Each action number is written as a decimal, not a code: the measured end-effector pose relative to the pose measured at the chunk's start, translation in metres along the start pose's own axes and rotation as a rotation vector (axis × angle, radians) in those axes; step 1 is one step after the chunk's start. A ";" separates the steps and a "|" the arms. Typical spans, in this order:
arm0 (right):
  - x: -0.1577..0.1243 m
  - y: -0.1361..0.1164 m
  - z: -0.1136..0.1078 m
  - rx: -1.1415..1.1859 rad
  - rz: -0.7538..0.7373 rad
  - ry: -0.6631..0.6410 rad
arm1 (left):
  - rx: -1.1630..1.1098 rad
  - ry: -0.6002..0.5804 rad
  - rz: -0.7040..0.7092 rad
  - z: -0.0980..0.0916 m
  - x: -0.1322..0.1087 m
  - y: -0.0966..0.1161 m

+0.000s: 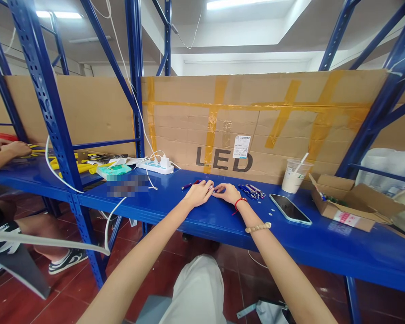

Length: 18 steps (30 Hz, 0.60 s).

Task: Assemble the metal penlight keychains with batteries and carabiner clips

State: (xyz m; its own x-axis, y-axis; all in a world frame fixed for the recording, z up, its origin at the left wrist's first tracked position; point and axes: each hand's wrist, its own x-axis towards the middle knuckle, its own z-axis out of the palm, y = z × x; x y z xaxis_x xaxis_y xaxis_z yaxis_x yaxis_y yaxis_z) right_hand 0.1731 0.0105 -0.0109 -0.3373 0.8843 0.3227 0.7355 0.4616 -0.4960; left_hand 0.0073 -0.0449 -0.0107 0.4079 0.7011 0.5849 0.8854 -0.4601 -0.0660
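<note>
Both my hands rest on the blue shelf in front of me, fingertips almost meeting. My left hand is curled, pinching a small metallic piece that I cannot name. My right hand is also closed beside it, with a red cord and a bead bracelet on its wrist. A purple pen-like item lies just left of my left hand. A small heap of blue and silver clips lies just right of my right hand.
A phone lies face up right of the clips, with a plastic cup and straw behind it and an open cardboard box further right. A white power strip sits at the back left. Another person's hands work at far left.
</note>
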 end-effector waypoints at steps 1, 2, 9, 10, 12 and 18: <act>0.000 -0.001 0.000 -0.003 -0.016 -0.010 | 0.000 0.003 -0.002 0.000 0.000 0.000; -0.001 -0.001 -0.001 -0.007 -0.028 -0.019 | -0.001 0.005 -0.003 -0.001 0.000 0.000; -0.001 -0.001 0.000 -0.029 -0.009 -0.034 | 0.010 0.011 -0.005 -0.001 0.000 0.001; -0.001 0.000 0.001 -0.033 -0.003 -0.037 | 0.012 0.013 -0.006 -0.001 0.000 0.001; 0.000 0.001 0.001 -0.042 0.003 -0.047 | 0.015 0.015 -0.009 -0.002 0.000 0.002; 0.000 0.001 0.001 -0.047 -0.011 -0.070 | 0.021 0.015 -0.010 -0.003 0.000 0.002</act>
State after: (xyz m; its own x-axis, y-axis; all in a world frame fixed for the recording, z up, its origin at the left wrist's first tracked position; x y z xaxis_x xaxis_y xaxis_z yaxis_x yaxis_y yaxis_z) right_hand 0.1733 0.0114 -0.0127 -0.3845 0.8829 0.2695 0.7580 0.4686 -0.4537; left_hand 0.0086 -0.0475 -0.0084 0.3961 0.6968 0.5980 0.8938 -0.4418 -0.0772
